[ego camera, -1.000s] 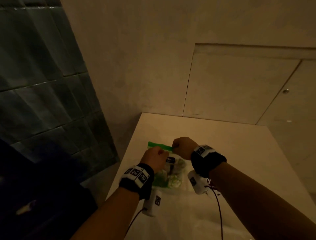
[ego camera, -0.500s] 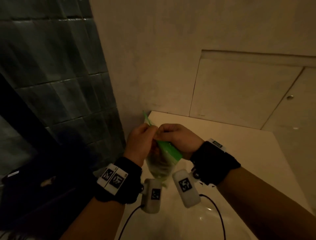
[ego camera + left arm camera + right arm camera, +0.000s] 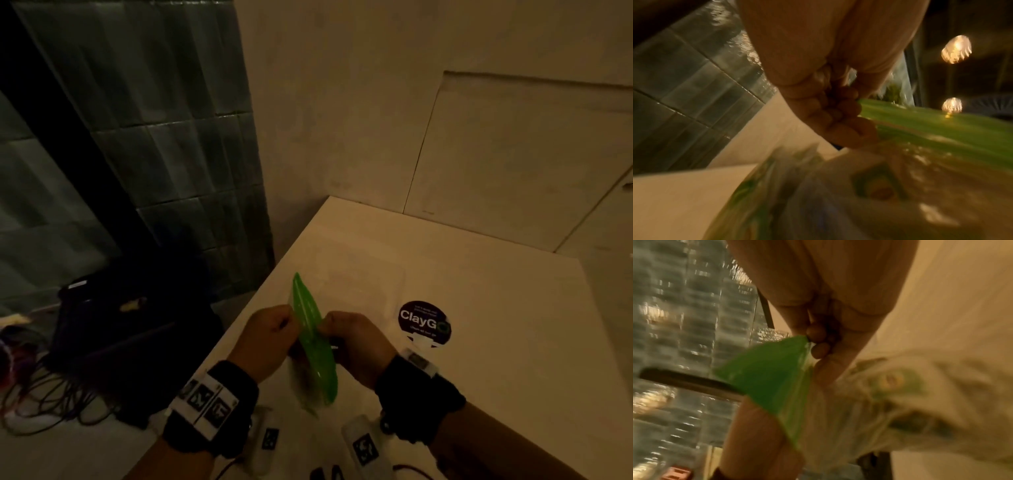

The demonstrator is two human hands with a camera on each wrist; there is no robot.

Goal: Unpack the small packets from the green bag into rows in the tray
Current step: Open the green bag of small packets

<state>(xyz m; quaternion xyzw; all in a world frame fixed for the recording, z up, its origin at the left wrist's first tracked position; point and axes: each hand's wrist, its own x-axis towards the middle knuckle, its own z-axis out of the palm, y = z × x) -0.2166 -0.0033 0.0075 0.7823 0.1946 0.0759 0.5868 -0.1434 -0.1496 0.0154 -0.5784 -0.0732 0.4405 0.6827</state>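
The bag [image 3: 313, 342] is clear plastic with a green zip strip along its top, and it hangs above the near left part of the pale table [image 3: 496, 359]. My left hand [image 3: 270, 337] pinches the strip's left side and my right hand [image 3: 356, 339] pinches its right side. In the left wrist view my left hand [image 3: 838, 116] grips the green strip [image 3: 920, 123] above blurred small packets [image 3: 869, 191]. The right wrist view has my right hand [image 3: 818, 344] pinching the green strip [image 3: 766, 378], with packets [image 3: 890, 381] inside. A faint clear tray [image 3: 399, 284] lies just beyond the hands.
A round dark ClayGo sticker [image 3: 424, 322] is on the table right of the hands. Off the table's left edge, a black bag [image 3: 130, 315] and loose cables [image 3: 44, 394] lie on the floor. A tiled wall [image 3: 154, 137] stands at the left.
The bag has gone from lying flat on the table to hanging upright in both hands. The green strip now runs away from me, with one hand pinching each side.
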